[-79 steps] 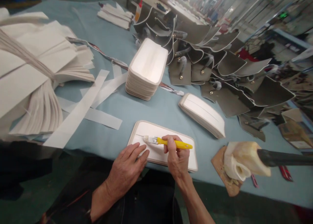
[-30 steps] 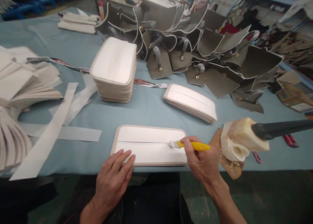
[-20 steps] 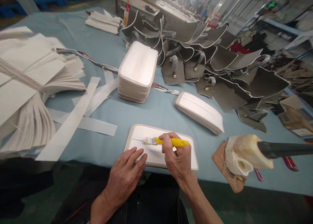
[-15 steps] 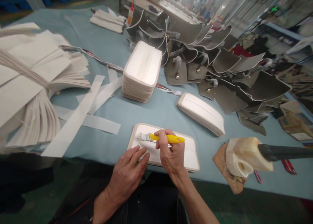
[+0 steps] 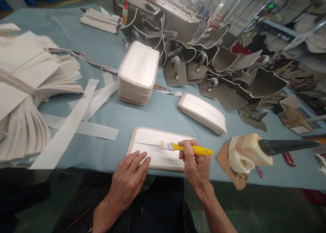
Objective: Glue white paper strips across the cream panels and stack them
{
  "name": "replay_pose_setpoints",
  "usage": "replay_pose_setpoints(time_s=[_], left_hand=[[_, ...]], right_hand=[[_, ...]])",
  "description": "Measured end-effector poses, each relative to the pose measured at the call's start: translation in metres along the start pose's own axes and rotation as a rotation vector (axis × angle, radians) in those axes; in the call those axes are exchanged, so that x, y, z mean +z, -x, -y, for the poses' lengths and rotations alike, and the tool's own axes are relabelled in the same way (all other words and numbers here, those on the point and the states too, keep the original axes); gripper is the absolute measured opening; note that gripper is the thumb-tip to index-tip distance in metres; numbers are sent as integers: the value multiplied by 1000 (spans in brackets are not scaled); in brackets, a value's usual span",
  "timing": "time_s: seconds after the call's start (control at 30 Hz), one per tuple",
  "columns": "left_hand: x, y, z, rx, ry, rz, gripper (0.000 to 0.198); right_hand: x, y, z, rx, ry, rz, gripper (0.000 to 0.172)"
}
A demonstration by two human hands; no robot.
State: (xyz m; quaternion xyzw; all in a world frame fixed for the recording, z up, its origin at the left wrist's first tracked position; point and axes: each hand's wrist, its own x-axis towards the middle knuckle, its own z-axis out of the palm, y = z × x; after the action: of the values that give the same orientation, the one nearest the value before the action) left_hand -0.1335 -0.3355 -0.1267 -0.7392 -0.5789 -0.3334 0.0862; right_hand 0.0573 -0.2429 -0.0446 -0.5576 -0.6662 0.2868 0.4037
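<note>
In front of me a flat, white rounded panel with a beige border lies on a low stack of similar pieces, a dark line running along its middle. My left hand rests on its near left edge, fingers stretched out flat. Pinched in my right hand is a paintbrush with a yellow handle and pale bristles. The bristle tip is at the dark line, near the panel's middle. My right hand covers the panel's right end.
Behind the panel stand a tall stack of white panels and a lower stack. Bundled pale sheets and white strips lie left. Grey-brown leather pieces fill the back right. A glue-crusted container with a dark handle stands right.
My right hand has drawn the brush rightward along the panel, from near its left end to the middle. My left hand keeps its place on the edge. The view has shifted slightly.
</note>
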Motion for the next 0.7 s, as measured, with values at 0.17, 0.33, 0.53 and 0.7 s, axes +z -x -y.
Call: replay_pose_setpoints(time_s=[0.17, 0.33, 0.53, 0.7], left_hand=[[0, -1, 1, 31, -13, 32, 29], [1, -2, 0, 34, -40, 50, 30], [0, -2, 1, 53, -26, 52, 35], [2, -3, 4, 97, -50, 57, 39]], right_hand=[[46, 0, 20, -29, -205, 127, 35], [45, -7, 8, -79, -111, 203, 35], [-26, -5, -30, -24, 29, 141, 39], [-72, 1, -52, 64, 89, -12, 39]])
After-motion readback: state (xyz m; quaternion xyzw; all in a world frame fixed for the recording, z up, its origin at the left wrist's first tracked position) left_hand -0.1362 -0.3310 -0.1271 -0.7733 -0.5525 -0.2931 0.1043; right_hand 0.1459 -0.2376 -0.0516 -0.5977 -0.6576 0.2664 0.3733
